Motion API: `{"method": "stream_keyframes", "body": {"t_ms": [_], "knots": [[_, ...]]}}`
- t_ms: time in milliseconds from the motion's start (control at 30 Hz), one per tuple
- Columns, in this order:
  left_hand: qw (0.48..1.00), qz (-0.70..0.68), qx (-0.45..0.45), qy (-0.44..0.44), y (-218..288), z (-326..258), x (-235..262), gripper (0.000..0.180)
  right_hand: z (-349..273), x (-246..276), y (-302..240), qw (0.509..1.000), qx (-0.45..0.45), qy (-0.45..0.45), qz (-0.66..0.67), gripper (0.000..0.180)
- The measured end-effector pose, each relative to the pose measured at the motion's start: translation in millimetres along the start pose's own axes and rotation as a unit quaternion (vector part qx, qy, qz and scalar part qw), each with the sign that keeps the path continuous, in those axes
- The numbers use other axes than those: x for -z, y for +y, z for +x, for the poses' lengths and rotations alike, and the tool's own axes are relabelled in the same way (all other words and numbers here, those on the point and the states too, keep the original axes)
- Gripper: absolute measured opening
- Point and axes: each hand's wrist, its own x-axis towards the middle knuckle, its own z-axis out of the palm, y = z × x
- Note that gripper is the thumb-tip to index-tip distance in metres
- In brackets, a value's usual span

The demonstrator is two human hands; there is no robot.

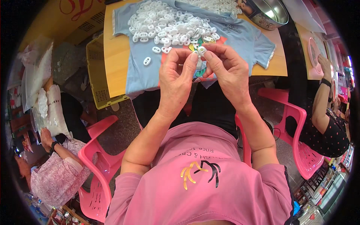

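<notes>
My left hand (175,80) and my right hand (229,71) meet over the near part of the heap, thumbs and forefingers pinched. Between their fingertips is a small white oval plastic piece with two holes (201,50). The fingers partly cover it, so I cannot tell whether a second piece is joined to it. Beyond my hands lies a big heap of similar white two-hole pieces (165,28), with a few loose ones (147,61) at its left edge. They rest on a light blue T-shirt (140,77) with a colourful print, spread over the table.
The wooden table (114,63) has a round metal tin (272,17) at its far right. A yellow plastic crate (98,90) stands left of it. Pink chairs (95,165) flank me. One person sits at the left, another at the right with a hand on a pink round object (314,55).
</notes>
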Motion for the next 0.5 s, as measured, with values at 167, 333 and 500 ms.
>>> {"method": "stream_keyframes", "body": {"t_ms": [167, 333, 500], "knots": [[1.000, 0.013, 0.009, -0.002, 4, -2, 1, 0.014, -1, -2, -3, 1.000, -0.012, 0.003, 0.003, 0.023], [1.000, -0.026, 0.010, -0.007, 3, -3, -1, 0.012, -5, -7, 1, 1.000, 0.009, 0.029, 0.007, 0.020], [0.999, -0.044, 0.008, 0.005, -2, -4, -2, 0.012, -9, -14, 6, 0.998, 0.019, 0.051, -0.013, 0.018]]}}
